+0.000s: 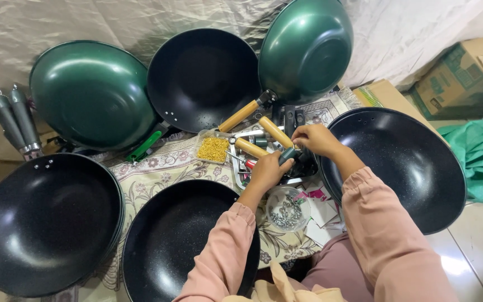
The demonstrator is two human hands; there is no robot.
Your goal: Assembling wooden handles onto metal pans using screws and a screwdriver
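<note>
Right now my left hand is clenched round a small dark-green handle piece, just beside the wooden pan handles over a metal tray. Right hand pinches its top end w/ fingertips. Black speckled wok sits at my right, clear tub of screws below.
</note>
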